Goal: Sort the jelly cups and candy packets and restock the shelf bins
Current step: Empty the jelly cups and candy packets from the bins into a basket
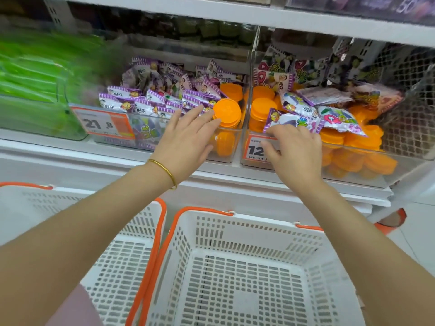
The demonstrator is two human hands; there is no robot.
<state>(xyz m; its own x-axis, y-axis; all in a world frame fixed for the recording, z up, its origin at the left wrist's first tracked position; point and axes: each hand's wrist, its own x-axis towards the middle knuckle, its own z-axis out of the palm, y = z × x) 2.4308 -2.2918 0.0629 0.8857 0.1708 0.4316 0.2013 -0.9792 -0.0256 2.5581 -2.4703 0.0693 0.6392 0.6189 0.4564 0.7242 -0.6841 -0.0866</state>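
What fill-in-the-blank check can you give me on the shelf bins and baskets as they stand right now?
1. The jelly cups are ___ in colour.
2. The gold bangle sits on the ___ wrist.
3. The price tag nearer the left hand begins with the number ___.
4. Below the shelf, the number of white baskets is ___.
Missing words: orange; left; 21; two.
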